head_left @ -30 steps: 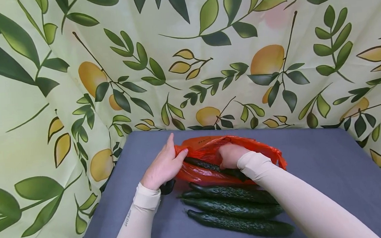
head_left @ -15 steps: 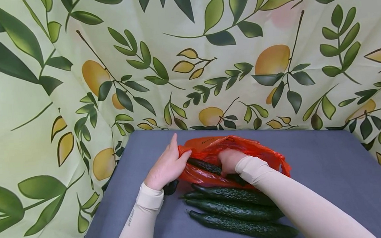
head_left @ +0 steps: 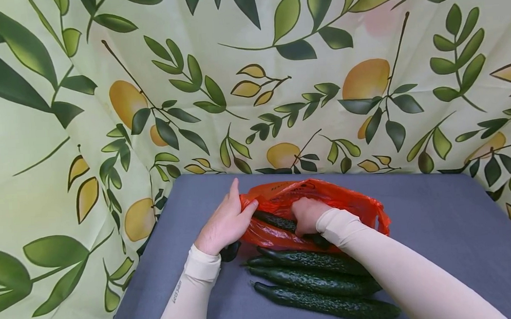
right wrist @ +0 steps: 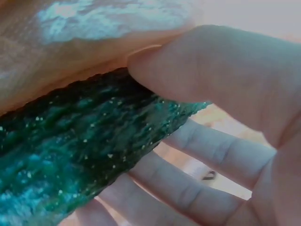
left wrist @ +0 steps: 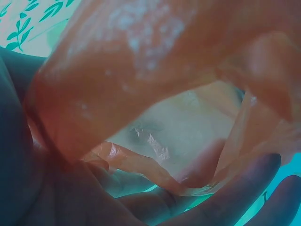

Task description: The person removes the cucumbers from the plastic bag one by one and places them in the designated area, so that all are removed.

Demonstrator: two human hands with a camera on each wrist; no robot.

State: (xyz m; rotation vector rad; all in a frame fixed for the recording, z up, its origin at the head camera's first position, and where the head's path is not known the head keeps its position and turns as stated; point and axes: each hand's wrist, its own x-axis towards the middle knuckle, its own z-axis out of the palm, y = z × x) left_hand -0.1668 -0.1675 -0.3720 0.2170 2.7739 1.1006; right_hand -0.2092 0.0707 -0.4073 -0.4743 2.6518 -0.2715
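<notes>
My right hand point(head_left: 308, 216) reaches into a red plastic bag point(head_left: 269, 234) and grips a dark green cucumber point(head_left: 277, 220). In the right wrist view the thumb lies on one side of the bumpy cucumber point(right wrist: 80, 141), with the fingers on the other. My left hand point(head_left: 226, 222) holds the bag's left edge between thumb and fingers. The left wrist view has the thin bag point(left wrist: 127, 84) stretched across the palm, its mouth gaping. Part of the cucumber is hidden by the right hand and sleeve.
In front of the bag, several cucumbers point(head_left: 320, 279) lie side by side on the grey table point(head_left: 420, 203). A small black object point(head_left: 230, 252) sits beside the left wrist, mostly hidden. Behind the table hangs a leaf-and-fruit patterned cloth point(head_left: 234, 107).
The head view has shifted slightly. The bag's back rim and right side now stand a little wider. Both hands keep their holds, almost still.
</notes>
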